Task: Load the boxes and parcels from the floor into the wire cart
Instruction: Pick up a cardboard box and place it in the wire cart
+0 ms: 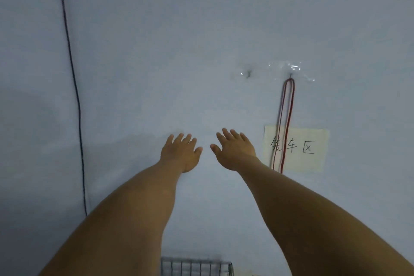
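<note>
The wire cart (196, 267) is glimpsed nearest, below and behind the fingers, between the forearms; only its top rim is shown. No boxes or parcels are seen. The left hand (182, 153) and right hand (235, 150) are held out empty, fingers spread apart. Beyond the right fingers, a paper label (309, 149) and red cord (286, 123) are seen on the wall (156, 40); a dark cable (76, 96) is seen far left.

Both bare arms stretched forward toward a pale wall (201, 40). The left hand (181, 152) and right hand (235, 150) were spread flat, empty, just beside each other. Right of the right hand hung a paper sign (311, 150) crossed by a red cord (287, 123). Below the hands showed the wire cart (195, 268) rim.
</note>
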Action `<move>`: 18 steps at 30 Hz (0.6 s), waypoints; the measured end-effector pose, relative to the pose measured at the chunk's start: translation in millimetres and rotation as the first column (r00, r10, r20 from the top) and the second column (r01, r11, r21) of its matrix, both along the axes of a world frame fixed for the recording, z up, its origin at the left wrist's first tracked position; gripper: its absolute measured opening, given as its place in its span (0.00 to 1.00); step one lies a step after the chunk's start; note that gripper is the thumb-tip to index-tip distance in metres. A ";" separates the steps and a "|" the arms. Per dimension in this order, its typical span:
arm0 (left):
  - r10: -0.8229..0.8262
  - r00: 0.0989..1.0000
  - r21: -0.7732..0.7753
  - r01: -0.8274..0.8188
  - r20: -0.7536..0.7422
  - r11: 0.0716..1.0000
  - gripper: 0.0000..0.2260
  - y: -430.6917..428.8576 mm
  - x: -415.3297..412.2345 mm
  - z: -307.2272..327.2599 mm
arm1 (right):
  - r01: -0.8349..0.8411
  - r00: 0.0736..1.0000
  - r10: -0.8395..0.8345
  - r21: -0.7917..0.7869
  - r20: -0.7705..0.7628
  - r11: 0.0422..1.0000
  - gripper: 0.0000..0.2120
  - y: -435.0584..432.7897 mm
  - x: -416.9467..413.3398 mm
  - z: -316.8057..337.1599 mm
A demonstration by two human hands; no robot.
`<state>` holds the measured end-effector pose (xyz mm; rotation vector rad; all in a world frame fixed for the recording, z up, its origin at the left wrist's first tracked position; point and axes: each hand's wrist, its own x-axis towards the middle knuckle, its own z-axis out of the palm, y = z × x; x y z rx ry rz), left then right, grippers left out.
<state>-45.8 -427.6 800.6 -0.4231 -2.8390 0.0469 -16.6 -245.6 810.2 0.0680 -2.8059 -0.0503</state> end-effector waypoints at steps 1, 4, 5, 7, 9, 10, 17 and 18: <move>-0.008 1.000 0.016 0.008 -0.023 1.000 0.28 10.4 6.4 18.1 | 0.015 1.000 -0.015 0.009 -0.023 1.000 0.32 8.2 9.0 16.3; -0.059 0.995 0.071 0.065 -0.077 0.995 0.28 43.9 22.0 62.7 | 0.095 0.993 -0.095 0.005 -0.074 0.995 0.32 36.6 35.5 54.2; -0.083 0.992 0.090 0.091 -0.097 0.992 0.29 55.7 25.8 74.7 | 0.126 0.988 -0.126 -0.009 -0.088 0.992 0.32 46.8 43.6 63.5; -0.129 0.982 0.112 0.144 -0.135 0.983 0.29 80.3 34.7 92.2 | 0.179 0.978 -0.185 -0.064 -0.100 0.982 0.32 67.0 61.0 77.3; -0.168 0.973 0.109 0.186 -0.157 0.976 0.29 106.9 47.8 99.6 | 0.223 0.967 -0.232 -0.091 -0.103 0.971 0.33 88.0 79.9 86.0; -0.188 0.970 0.102 0.205 -0.156 0.973 0.29 119.5 55.0 100.2 | 0.239 0.964 -0.247 -0.085 -0.102 0.967 0.33 98.6 89.9 89.1; -0.248 0.963 0.112 0.260 -0.108 0.959 0.29 208.8 103.8 103.0 | 0.360 0.929 -0.349 0.083 -0.122 0.929 0.32 203.2 172.1 97.7; -0.260 0.959 0.112 0.272 -0.110 0.956 0.29 227.2 113.0 104.5 | 0.378 0.922 -0.368 0.083 -0.122 0.922 0.32 223.6 184.8 98.7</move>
